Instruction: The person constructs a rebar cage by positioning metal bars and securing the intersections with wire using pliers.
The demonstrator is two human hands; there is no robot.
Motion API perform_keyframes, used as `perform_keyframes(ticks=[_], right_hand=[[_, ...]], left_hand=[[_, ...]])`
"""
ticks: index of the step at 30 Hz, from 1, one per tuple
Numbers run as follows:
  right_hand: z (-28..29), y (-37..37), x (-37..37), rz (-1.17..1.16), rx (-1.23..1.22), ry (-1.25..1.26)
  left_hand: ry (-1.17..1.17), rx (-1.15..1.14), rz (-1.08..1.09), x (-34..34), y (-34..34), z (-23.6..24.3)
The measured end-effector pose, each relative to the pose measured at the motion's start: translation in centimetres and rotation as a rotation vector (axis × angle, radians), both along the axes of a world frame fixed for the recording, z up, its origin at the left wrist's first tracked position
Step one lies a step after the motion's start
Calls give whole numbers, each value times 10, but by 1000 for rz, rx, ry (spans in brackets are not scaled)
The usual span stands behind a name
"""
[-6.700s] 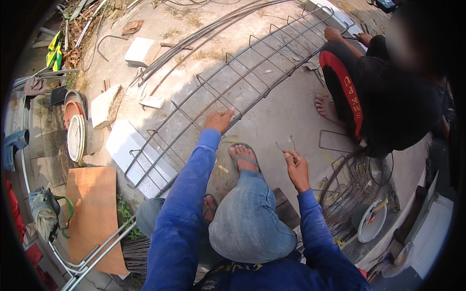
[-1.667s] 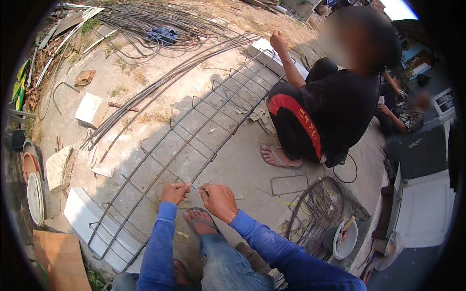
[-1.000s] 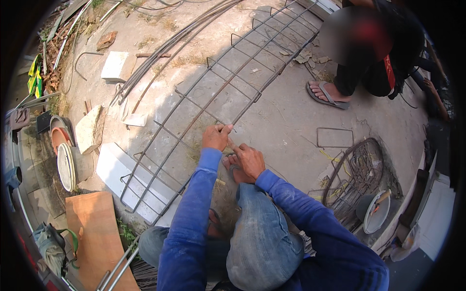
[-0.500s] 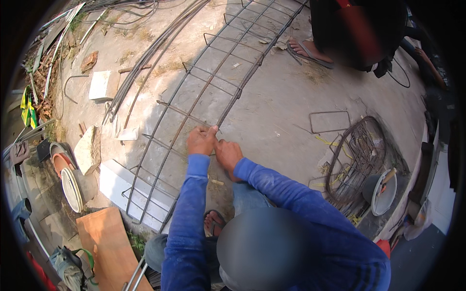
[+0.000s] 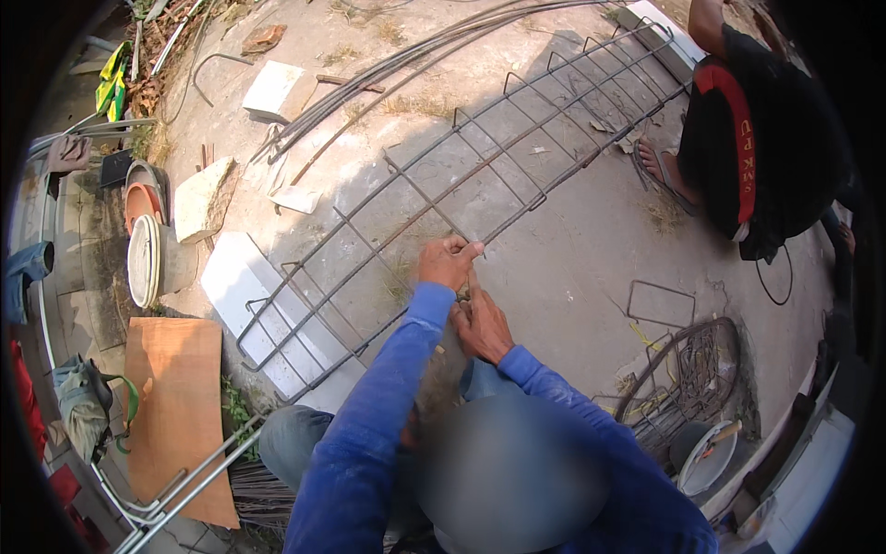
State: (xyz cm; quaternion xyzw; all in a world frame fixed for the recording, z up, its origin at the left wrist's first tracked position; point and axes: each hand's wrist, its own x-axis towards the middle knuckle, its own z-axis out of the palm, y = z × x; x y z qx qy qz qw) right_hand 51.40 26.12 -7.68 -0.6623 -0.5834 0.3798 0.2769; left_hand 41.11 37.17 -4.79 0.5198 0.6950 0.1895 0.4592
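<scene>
A long welded-looking cage of steel rebar (image 5: pixel 540 199) lies diagonally across the concrete, its near end over a white block (image 5: pixel 242 268). My left hand (image 5: pixel 448 266) grips its lower bar at a crossing, thumb pressed on the steel. Just below, my right hand (image 5: pixel 482 325) is curled, with the index finger raised to that same joint; whatever it holds is hidden. Both sleeves are blue.
Another person (image 5: pixel 766 157) in black squats at upper right. Loose long rods (image 5: pixel 369 69) run behind the cage. Stacked buckets (image 5: pixel 145 261), a plywood board (image 5: pixel 171 425) and rubble lie left; coiled wire (image 5: pixel 692 369) and a pail (image 5: pixel 706 457) sit lower right.
Earlier my right hand held a thin bent wire away from the cage; it has since come in beside my left hand at the bar. The view has shifted, and the other person has moved.
</scene>
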Motion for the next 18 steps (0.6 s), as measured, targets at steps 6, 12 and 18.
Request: perform_keyframes(ticks=[6,12,18], right_hand=[[97,41,10,-59,-178,-1],[123,132,-65,461,242,-430],[95,167,-96,946,-58,-792]], left_hand=[[167,97,30,-14,-13,4],[278,632,315,-13,-45,-33],[402,113,-46,-22,-52,4]])
